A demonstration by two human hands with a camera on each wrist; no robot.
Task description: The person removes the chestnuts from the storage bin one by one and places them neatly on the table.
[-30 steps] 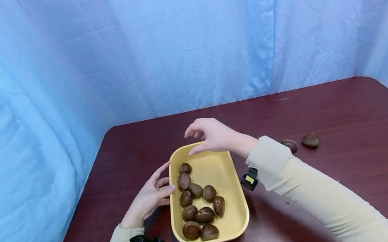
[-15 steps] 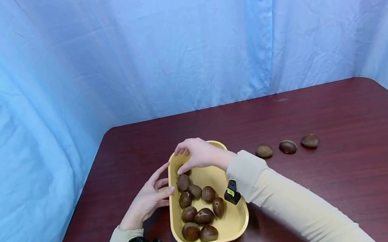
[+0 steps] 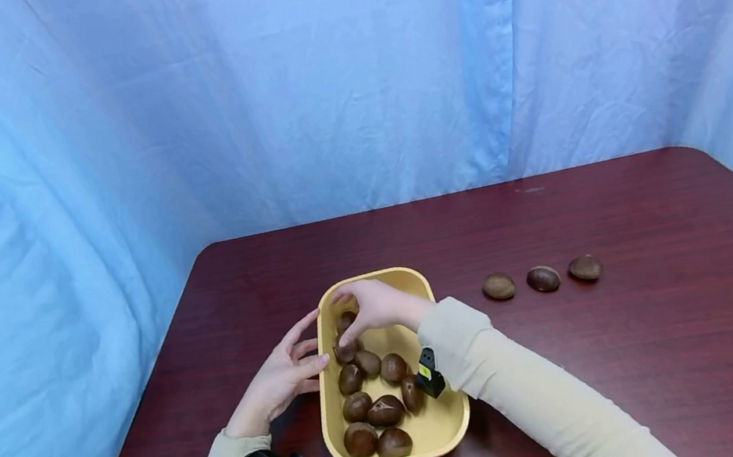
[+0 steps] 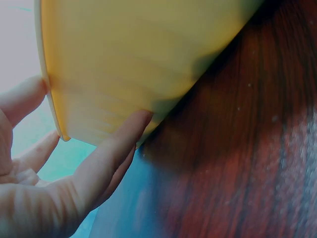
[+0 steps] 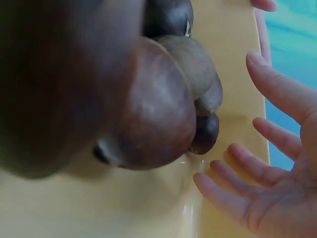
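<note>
Reaching into the yellow tray (image 3: 449,413) at lower centre of the frame, the right hand (image 3: 373,306), fingers spread and empty, hovers over the chestnuts (image 3: 373,401). The left hand (image 3: 282,378) rests straight fingers against the tray's left wall on the desk (image 3: 640,345).

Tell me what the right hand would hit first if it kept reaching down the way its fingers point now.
Most likely the chestnuts at the far left of the yellow tray: the right hand is inside it with fingertips just above them. Whether they already touch is unclear.
</note>
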